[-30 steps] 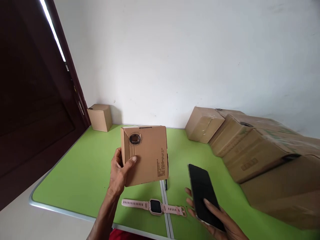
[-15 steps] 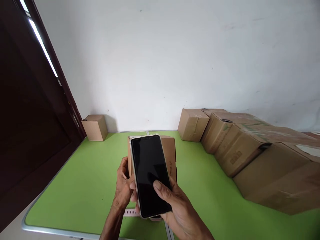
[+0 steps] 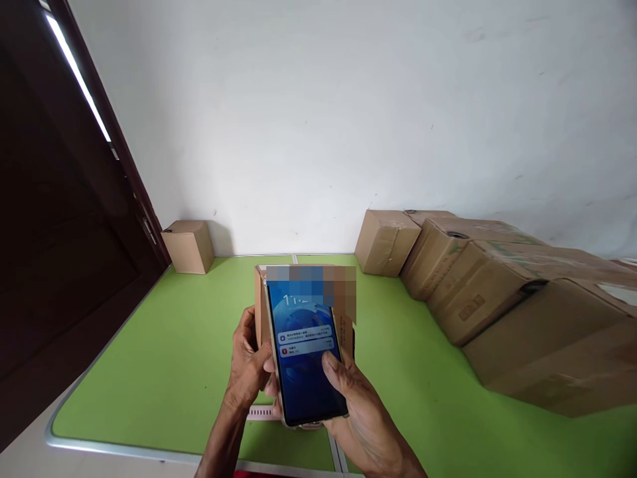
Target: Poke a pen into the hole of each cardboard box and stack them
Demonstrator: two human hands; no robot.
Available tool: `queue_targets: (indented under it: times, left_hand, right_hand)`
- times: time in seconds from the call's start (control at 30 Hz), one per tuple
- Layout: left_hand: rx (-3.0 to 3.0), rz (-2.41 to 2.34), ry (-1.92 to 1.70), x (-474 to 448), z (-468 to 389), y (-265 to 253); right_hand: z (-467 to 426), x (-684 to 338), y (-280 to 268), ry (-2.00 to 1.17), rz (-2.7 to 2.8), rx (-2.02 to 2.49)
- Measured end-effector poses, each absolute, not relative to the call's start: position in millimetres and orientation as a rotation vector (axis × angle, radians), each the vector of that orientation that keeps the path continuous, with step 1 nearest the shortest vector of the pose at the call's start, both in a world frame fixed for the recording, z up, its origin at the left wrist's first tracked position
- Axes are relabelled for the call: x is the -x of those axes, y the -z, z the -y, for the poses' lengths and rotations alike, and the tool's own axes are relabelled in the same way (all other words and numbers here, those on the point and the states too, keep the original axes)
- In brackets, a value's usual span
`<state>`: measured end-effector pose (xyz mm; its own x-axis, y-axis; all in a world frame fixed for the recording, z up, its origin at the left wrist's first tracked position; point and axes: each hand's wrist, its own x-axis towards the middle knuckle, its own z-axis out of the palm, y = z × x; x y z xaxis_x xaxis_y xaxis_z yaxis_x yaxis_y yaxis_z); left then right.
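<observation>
My right hand grips a smartphone in a clear case, its thumb resting on the screen. The screen is lit, with a clock and two notifications on a blue background; its upper end is blurred by pixelation. Behind the phone is a small cardboard box, largely covered by it. My left hand closes around the left side of that box, its fingers partly hidden behind it. Below the phone, a pale pink strap with holes, resembling a watch band, lies on the green table.
Several cardboard boxes stand in a row along the table's right side. A small box sits at the far left corner. A white wall rises behind the table, and a dark door is on the left.
The phone screen has gone from black to lit, showing a lock screen. The phone has shifted slightly right in the view. Both hands keep their holds.
</observation>
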<state>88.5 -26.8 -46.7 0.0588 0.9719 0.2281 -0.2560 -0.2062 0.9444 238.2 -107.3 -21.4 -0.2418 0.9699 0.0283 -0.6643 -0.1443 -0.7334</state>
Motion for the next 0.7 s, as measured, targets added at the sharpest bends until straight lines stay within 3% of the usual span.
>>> queue_targets:
  times: [0.27, 0.47, 0.7]
  left_hand:
    - [-1.183, -0.854, -1.379, -80, 25, 55]
    - [-0.938, -1.14, -1.498, -51, 4, 60]
    - [-0.893, -1.227, -1.562, -45, -11, 60]
  right_hand:
    - [112, -247, 22, -1.649, 0.697, 0.574]
    - [114, -301, 25, -1.464, 0.687, 0.798]
    - [65, -370, 87, -1.217, 0.533, 1.285]
